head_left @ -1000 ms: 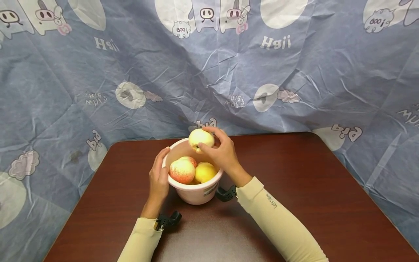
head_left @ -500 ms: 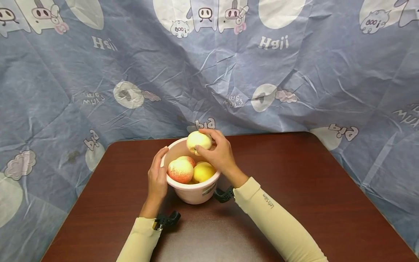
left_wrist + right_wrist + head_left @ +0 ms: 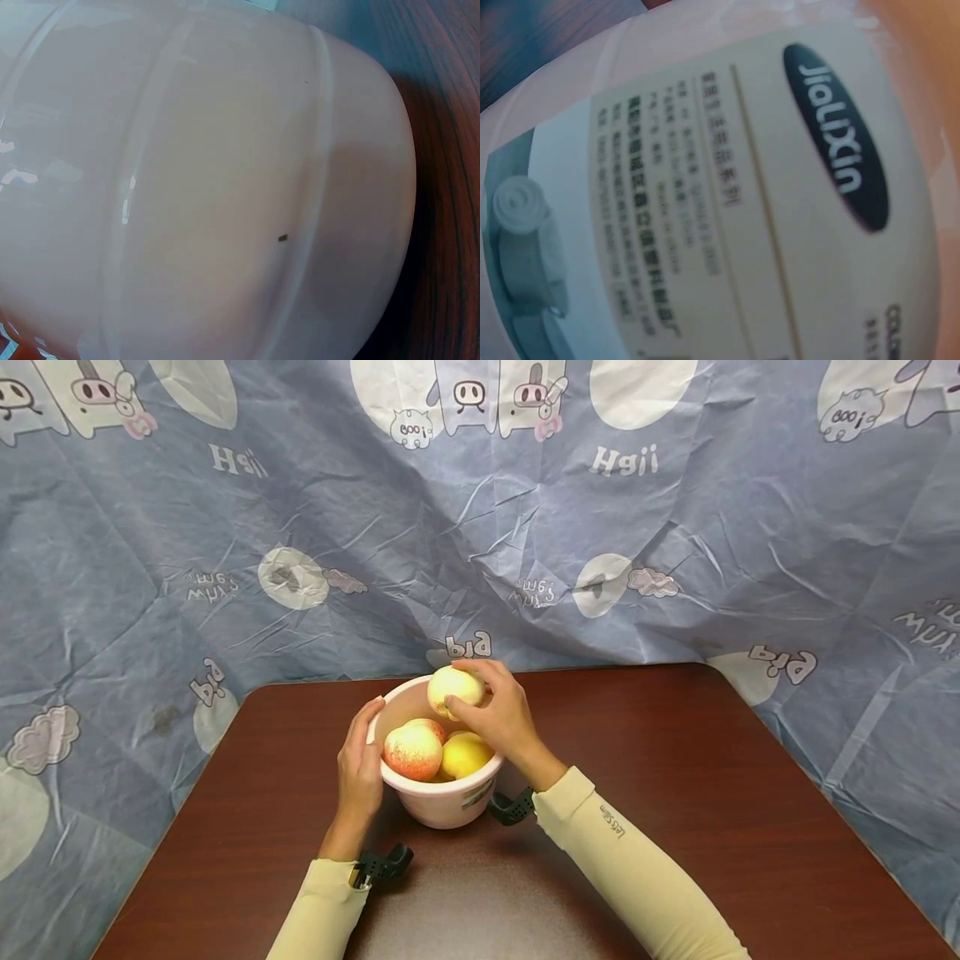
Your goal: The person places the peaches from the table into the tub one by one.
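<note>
A pale pink plastic basin point(image 3: 443, 808) stands on the table, with its wall point(image 3: 225, 165) filling the left wrist view. My left hand point(image 3: 362, 768) holds its left side, fingers along the outside and thumb at the rim. Over the basin's far right part, my right hand point(image 3: 498, 710) pinches a pale yellow apple point(image 3: 453, 687) between thumb and fingers. Inside lie a red-speckled apple point(image 3: 412, 752), a reddish round fruit point(image 3: 429, 727) partly hidden behind it, and a yellow fruit point(image 3: 466, 755). Neither hand's fingers show in the wrist views.
The dark brown wooden table point(image 3: 675, 793) extends around the basin. Behind it hangs a blue printed cloth point(image 3: 420, 543), its lower part reaching the table's back edge. A printed label point(image 3: 705, 195) is stuck on the basin wall.
The pale yellow apple and my right hand have come down slightly toward the basin. My left hand keeps its hold on the basin's side. The view has shifted slightly.
</note>
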`<state>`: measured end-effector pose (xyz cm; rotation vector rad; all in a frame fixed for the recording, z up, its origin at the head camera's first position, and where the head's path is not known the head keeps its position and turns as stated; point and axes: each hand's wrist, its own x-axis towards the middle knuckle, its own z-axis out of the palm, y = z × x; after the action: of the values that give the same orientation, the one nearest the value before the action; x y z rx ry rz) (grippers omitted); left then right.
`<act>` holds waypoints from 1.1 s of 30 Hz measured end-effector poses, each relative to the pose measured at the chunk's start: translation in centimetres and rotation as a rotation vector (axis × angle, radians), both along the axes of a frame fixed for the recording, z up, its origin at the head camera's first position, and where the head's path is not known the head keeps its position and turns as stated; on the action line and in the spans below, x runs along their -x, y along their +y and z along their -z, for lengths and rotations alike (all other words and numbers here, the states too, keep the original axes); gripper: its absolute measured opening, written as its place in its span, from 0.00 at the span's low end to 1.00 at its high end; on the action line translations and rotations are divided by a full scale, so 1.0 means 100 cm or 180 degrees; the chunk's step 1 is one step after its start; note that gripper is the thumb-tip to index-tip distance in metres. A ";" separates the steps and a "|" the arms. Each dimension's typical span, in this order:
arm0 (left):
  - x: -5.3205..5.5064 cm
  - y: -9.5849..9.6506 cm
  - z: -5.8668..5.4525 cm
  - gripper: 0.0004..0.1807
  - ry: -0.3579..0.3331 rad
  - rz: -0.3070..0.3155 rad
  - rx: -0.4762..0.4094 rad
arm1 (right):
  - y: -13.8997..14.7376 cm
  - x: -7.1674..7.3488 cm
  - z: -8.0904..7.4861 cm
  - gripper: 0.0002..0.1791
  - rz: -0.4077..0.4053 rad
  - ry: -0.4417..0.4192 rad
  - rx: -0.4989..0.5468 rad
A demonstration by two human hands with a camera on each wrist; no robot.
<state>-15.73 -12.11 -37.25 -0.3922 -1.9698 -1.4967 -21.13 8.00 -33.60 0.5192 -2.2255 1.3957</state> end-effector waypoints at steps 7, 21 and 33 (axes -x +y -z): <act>0.001 0.000 -0.002 0.27 0.0007 0.0045 0.0023 | -0.002 0.001 0.000 0.19 -0.0073 -0.0096 0.0127; 0.007 0.002 0.002 0.27 -0.0139 0.0084 0.0093 | 0.006 0.003 -0.002 0.17 -0.0190 -0.0181 0.0359; 0.027 -0.010 0.020 0.30 -0.0304 0.0154 0.0556 | 0.040 -0.009 -0.007 0.18 -0.0153 -0.0081 0.0229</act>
<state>-18.39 -13.14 -39.23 -0.4525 -2.1895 -1.4001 -20.24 11.99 -32.92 0.5361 -2.1869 1.5088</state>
